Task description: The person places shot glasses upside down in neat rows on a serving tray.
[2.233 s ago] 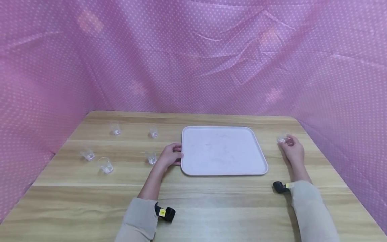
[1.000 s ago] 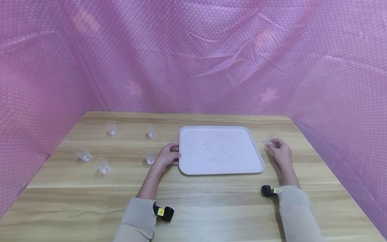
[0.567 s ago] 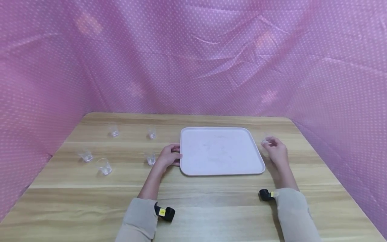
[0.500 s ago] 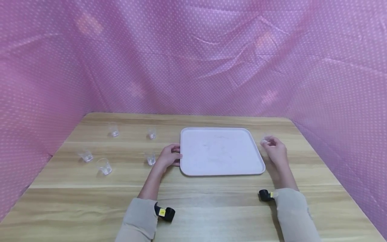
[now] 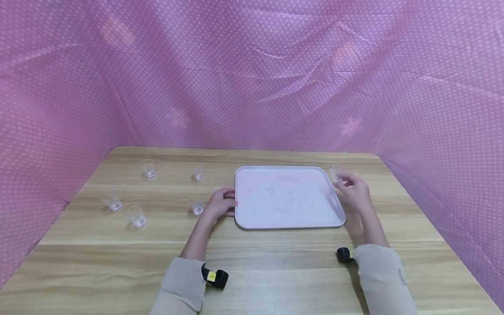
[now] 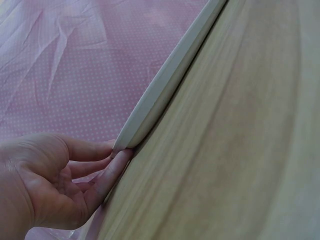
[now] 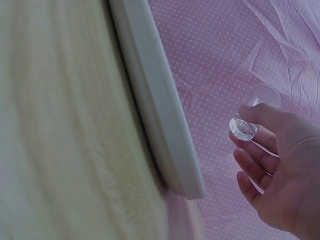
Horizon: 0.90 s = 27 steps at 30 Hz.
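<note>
A white rectangular tray point(image 5: 289, 197) lies on the wooden table. My left hand point(image 5: 220, 202) pinches its left rim between thumb and fingers; the left wrist view shows that hand point(image 6: 65, 180) at the tray's edge point(image 6: 150, 100). Over the table by the tray's upper right side, my right hand point(image 5: 355, 192) holds a small clear shot glass point(image 5: 336, 173). In the right wrist view the shot glass point(image 7: 243, 129) is pinched near its base between thumb and fingertips of the right hand point(image 7: 285, 165), clear of the tray edge point(image 7: 165, 110).
Several similar clear glasses stand on the table's left side, one glass point(image 5: 197, 207) close beside my left hand and another glass point(image 5: 137, 217) nearer the front. Pink dotted cloth point(image 5: 252, 87) hangs around the back and sides of the table point(image 5: 275, 271).
My right hand has moved left with the shot glass, from the table's right side to near the tray's right edge, and raised it a little. The left hand has stayed on the tray.
</note>
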Each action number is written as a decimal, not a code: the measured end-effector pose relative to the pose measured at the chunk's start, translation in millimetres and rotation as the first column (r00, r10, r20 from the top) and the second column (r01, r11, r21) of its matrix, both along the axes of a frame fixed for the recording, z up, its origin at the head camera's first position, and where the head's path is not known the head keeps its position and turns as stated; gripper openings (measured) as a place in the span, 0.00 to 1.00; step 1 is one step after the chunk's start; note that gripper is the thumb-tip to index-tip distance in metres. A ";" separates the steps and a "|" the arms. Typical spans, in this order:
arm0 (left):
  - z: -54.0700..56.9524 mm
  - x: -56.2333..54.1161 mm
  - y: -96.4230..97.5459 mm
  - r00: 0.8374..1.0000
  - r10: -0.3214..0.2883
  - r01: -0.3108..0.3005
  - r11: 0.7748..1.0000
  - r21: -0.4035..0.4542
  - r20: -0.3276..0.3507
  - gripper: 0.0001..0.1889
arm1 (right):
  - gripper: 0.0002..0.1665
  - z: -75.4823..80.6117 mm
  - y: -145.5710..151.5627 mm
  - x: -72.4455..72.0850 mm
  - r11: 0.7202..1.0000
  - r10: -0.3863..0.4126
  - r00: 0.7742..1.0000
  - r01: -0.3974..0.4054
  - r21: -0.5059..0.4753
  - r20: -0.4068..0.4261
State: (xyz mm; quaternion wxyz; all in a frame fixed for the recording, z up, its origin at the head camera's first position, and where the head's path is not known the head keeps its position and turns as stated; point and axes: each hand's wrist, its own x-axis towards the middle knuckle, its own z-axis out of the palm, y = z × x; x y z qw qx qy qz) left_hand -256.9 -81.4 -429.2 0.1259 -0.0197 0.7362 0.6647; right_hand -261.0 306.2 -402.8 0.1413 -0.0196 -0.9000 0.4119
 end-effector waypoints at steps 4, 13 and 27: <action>-0.3 0.1 -0.2 1.000 0.002 -0.002 1.000 0.001 0.000 0.25 | 0.24 0.6 -1.8 -0.9 1.000 -0.004 1.000 0.004 0.023 0.008; 1.1 0.5 0.6 1.000 0.005 -0.005 1.000 -0.001 0.002 0.26 | 0.26 0.4 -2.7 -1.6 0.999 -0.042 0.999 0.042 -0.015 -0.002; 0.2 -0.6 0.5 1.000 0.007 -0.007 1.000 -0.008 -0.001 0.25 | 0.32 4.0 -10.1 -2.8 0.941 -0.123 0.990 0.139 -0.308 0.071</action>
